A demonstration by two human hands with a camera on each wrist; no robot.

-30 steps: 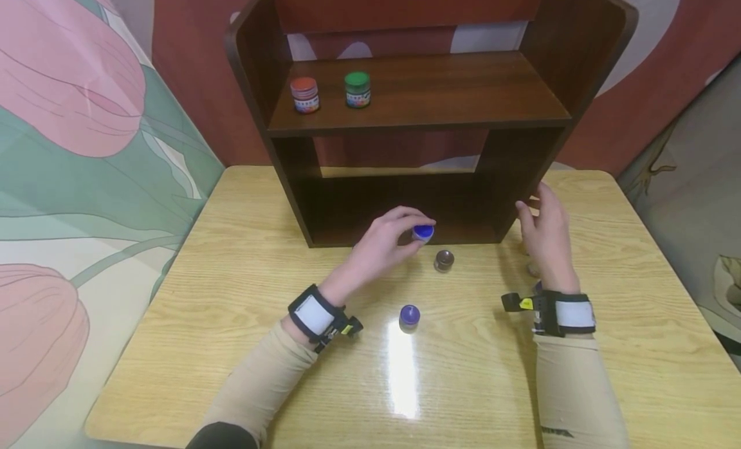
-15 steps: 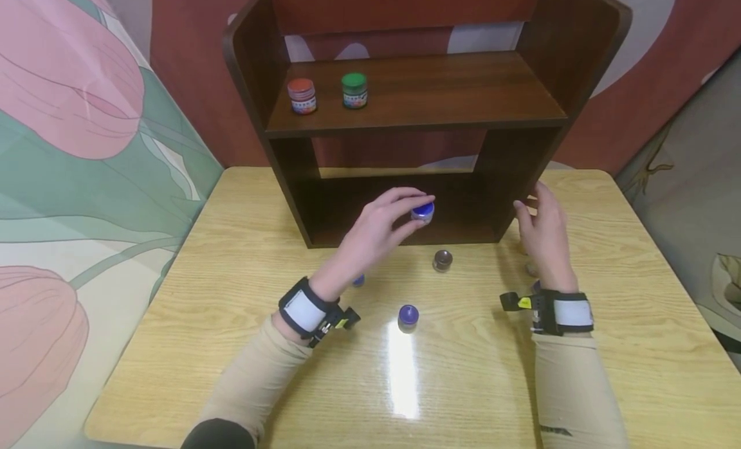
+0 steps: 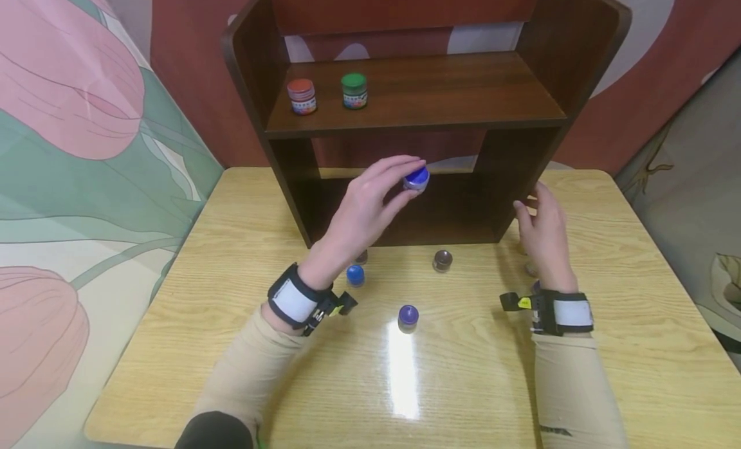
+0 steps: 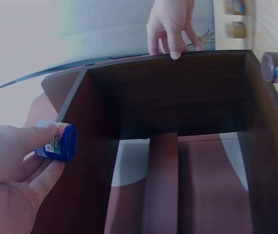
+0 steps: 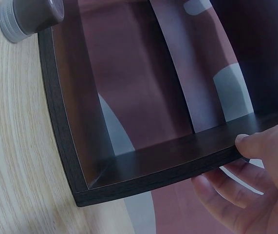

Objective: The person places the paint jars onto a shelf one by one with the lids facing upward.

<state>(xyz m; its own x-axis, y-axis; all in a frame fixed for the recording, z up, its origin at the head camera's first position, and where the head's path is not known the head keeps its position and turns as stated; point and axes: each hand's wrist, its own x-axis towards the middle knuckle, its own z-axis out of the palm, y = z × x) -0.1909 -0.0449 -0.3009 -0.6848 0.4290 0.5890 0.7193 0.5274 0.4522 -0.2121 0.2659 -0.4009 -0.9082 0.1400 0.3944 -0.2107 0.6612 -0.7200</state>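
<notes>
My left hand (image 3: 361,201) pinches a small paint jar with a blue lid (image 3: 417,179) between thumb and fingers. The jar is in the air before the lower opening of a dark brown wooden shelf (image 3: 457,92). In the left wrist view the jar (image 4: 61,141) lies sideways across my fingertips, its label partly covered by the thumb. My right hand (image 3: 544,237) holds the shelf's right side panel; the right wrist view has the thumb (image 5: 248,145) on its edge and the fingers around the outer side. An orange-lidded jar (image 3: 302,96) and a green-lidded jar (image 3: 354,91) stand on the upper board.
On the wooden table (image 3: 463,372) stand a brown-lidded jar (image 3: 442,260), a purple-lidded jar (image 3: 408,316) and a bright blue-lidded jar (image 3: 356,274). Another dark jar is partly hidden by my left wrist. Several more sit beside my right wrist, mostly covered.
My left hand has lifted the blue-lidded paint jar up and slightly left, from near the table to below the upper board. The bright blue-lidded jar has come into sight. My right hand stays put.
</notes>
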